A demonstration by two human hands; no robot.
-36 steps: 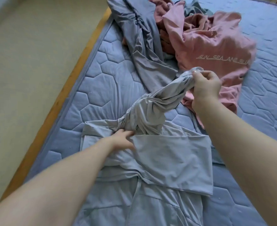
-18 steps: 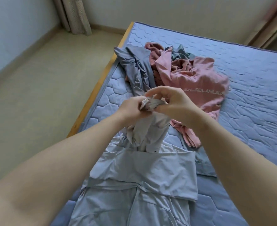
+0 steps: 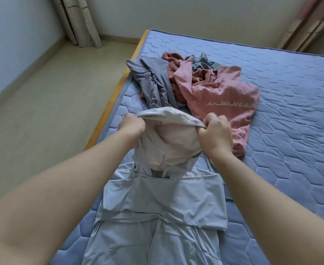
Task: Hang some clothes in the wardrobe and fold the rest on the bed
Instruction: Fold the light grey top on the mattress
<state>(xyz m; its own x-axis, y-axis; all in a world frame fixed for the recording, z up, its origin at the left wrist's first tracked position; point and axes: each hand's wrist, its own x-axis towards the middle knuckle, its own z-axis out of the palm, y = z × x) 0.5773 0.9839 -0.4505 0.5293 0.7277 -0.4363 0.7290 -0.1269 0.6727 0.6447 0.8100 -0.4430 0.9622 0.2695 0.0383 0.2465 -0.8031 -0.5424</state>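
Head view: left hand [image 3: 133, 124] and right hand [image 3: 215, 131] each pinch the hood rim of the light grey hoodie [image 3: 165, 203], stretching it open (likely to flatten it for folding); body lies on the bed [image 3: 291, 131].

light: soft, even daylight | shadows: faint | blur: top-right corner smeared | edges: wide-angle bowing

You are seeing a pale blue-grey hooded jacket [image 3: 163, 203] at lower centre, a blue mattress quilted in hexagons [image 3: 291, 131] under it, a salmon-pink T-shirt with white lettering [image 3: 224, 92] above, and a slate-grey crumpled garment [image 3: 153, 83] beside that.
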